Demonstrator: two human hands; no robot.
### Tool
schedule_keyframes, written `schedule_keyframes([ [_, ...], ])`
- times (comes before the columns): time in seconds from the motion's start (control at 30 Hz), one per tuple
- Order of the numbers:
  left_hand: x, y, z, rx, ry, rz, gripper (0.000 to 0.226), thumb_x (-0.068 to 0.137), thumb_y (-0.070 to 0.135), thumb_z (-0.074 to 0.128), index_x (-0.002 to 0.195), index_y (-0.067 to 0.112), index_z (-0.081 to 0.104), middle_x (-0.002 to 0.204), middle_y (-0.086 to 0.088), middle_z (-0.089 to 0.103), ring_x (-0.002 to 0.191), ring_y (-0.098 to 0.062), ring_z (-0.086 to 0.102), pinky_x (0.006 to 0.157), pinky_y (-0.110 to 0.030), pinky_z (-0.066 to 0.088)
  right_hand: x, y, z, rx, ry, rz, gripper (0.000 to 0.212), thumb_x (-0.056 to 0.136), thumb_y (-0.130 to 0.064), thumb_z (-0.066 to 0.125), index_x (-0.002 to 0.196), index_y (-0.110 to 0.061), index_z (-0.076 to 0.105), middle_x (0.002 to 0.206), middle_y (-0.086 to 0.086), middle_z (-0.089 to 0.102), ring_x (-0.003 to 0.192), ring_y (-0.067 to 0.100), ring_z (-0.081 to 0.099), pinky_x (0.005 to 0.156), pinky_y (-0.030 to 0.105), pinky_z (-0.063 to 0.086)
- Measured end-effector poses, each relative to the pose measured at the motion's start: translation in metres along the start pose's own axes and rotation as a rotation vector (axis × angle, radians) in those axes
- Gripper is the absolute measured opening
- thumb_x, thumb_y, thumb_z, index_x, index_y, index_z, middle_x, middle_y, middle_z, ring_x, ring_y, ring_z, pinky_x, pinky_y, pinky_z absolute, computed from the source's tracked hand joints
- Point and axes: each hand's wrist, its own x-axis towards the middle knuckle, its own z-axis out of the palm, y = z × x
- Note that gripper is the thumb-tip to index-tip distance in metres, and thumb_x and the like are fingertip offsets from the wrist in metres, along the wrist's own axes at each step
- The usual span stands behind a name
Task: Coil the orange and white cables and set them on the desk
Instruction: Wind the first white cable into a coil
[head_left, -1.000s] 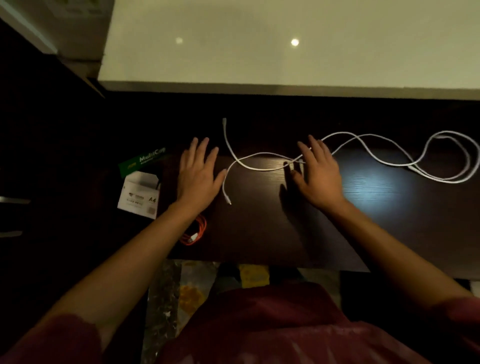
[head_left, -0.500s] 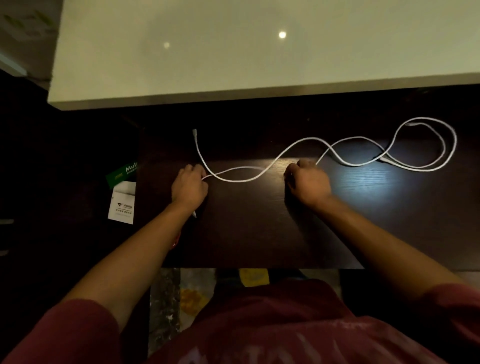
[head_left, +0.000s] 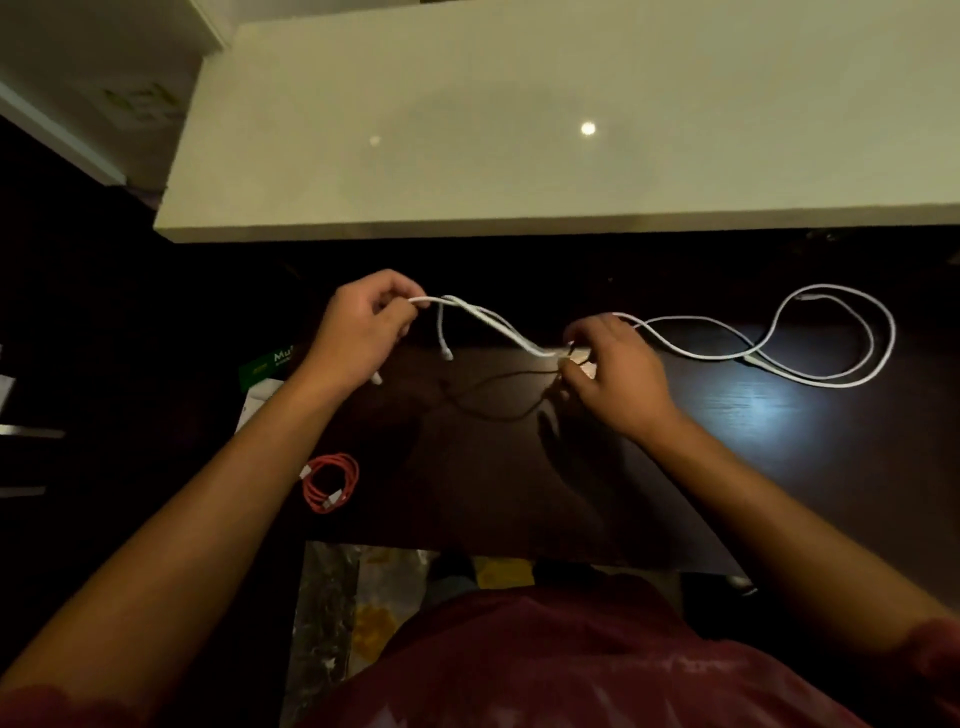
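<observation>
While my left hand (head_left: 358, 332) pinches a doubled length of the white cable (head_left: 701, 349) near its plug ends, my right hand (head_left: 610, 366) grips the same strands lower down, fingers curled round them just above the dark desk (head_left: 779, 467). Neither hand is free. Two short tails dangle from the left grip, each tipped with a small connector. Beyond the right hand the rest of the cable runs away to the right and lies flat on the desk in loose, overlapping loops.

By its easy sag between the hands, I judge it light, thin and limp, likely smooth enough to slide through a loose grip; it should coil readily but may spring open if let go. Holding near the plugs and feeding slack from the far loops looks the sound way.

At the near left edge of the desk sits the orange cable (head_left: 331, 483), already wound into a small tight coil, apart from both hands.
</observation>
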Motion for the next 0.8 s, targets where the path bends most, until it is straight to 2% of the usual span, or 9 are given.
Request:
schedule_keyframes([
  [0.1,-0.011,0.035,0.004,-0.030,-0.035,0.083,0.028,0.090,-0.007,0.053,0.084,0.017,0.065,0.045,0.011,0.050,0.040,0.000,0.037,0.042,-0.015,0.030,0.009,-0.039,-0.016,0.141,0.077,-0.201,0.041,0.090,-0.044,0.068,0.121,-0.017,0.065,0.107,0.002,0.066,0.096,0.018,0.063,0.079,0.030,0.047],
  [0.17,-0.019,0.058,0.009,-0.093,-0.053,0.117,0.023,0.090,-0.008,0.050,0.088,0.011,0.063,0.046,0.008,0.048,0.039,-0.004,0.034,0.041,-0.017,0.029,0.012,-0.060,-0.023,0.220,0.136,-0.248,0.032,0.093,-0.044,0.065,0.116,-0.021,0.069,0.099,-0.002,0.069,0.089,0.015,0.066,0.075,0.032,0.052],
  [0.27,-0.022,0.077,0.003,-0.300,-0.054,0.085,0.018,0.093,-0.002,0.042,0.092,0.007,0.058,0.049,0.002,0.044,0.036,-0.008,0.026,0.040,-0.016,0.022,0.016,-0.068,-0.026,0.330,0.200,-0.211,0.016,0.096,-0.036,0.064,0.100,-0.021,0.070,0.079,-0.005,0.069,0.073,0.016,0.067,0.067,0.039,0.054],
  [0.33,-0.018,0.081,-0.006,-0.446,-0.017,0.051,0.016,0.093,0.003,0.039,0.090,0.011,0.053,0.049,0.000,0.042,0.035,-0.008,0.022,0.040,-0.016,0.017,0.016,-0.058,-0.032,0.403,0.201,-0.140,0.014,0.097,-0.035,0.064,0.097,-0.022,0.069,0.071,-0.006,0.067,0.066,0.014,0.066,0.065,0.039,0.054],
  [0.4,-0.015,0.084,-0.018,-0.530,0.011,0.037,0.013,0.090,0.010,0.038,0.086,0.015,0.049,0.049,0.000,0.040,0.034,-0.008,0.020,0.040,-0.015,0.014,0.013,-0.038,-0.044,0.352,0.240,-0.095,0.019,0.097,-0.039,0.062,0.097,-0.022,0.070,0.070,-0.003,0.070,0.066,0.019,0.069,0.063,0.039,0.054],
  [0.53,-0.018,0.093,-0.032,-0.574,-0.002,0.087,0.014,0.087,0.011,0.036,0.082,0.016,0.048,0.049,0.001,0.036,0.034,-0.007,0.020,0.040,-0.017,0.011,0.008,0.016,-0.079,0.087,0.328,0.053,0.035,0.099,-0.048,0.053,0.102,-0.018,0.070,0.082,0.011,0.076,0.081,0.037,0.073,0.068,0.044,0.056],
  [0.67,-0.026,0.108,-0.028,-0.546,-0.054,0.182,0.014,0.088,0.012,0.040,0.081,0.012,0.052,0.048,0.001,0.035,0.035,-0.008,0.021,0.040,-0.021,0.012,0.002,0.071,-0.110,-0.190,0.189,0.343,0.035,0.097,-0.041,0.056,0.123,-0.017,0.061,0.106,0.026,0.072,0.100,0.048,0.067,0.082,0.048,0.053],
  [0.73,-0.030,0.116,-0.022,-0.518,-0.089,0.227,0.015,0.090,0.013,0.042,0.081,0.011,0.054,0.049,0.001,0.036,0.037,-0.009,0.022,0.040,-0.023,0.013,-0.002,0.075,-0.118,-0.202,0.153,0.389,0.047,0.095,-0.038,0.060,0.135,-0.014,0.054,0.116,0.027,0.070,0.106,0.049,0.066,0.087,0.050,0.052],
  [0.8,-0.033,0.124,-0.015,-0.459,-0.118,0.284,0.015,0.092,0.015,0.048,0.080,0.012,0.056,0.050,0.002,0.038,0.039,-0.009,0.024,0.041,-0.023,0.016,-0.004,0.067,-0.122,-0.139,0.185,0.359,0.051,0.093,-0.034,0.064,0.138,-0.013,0.054,0.124,0.023,0.069,0.113,0.045,0.065,0.090,0.048,0.051],
])
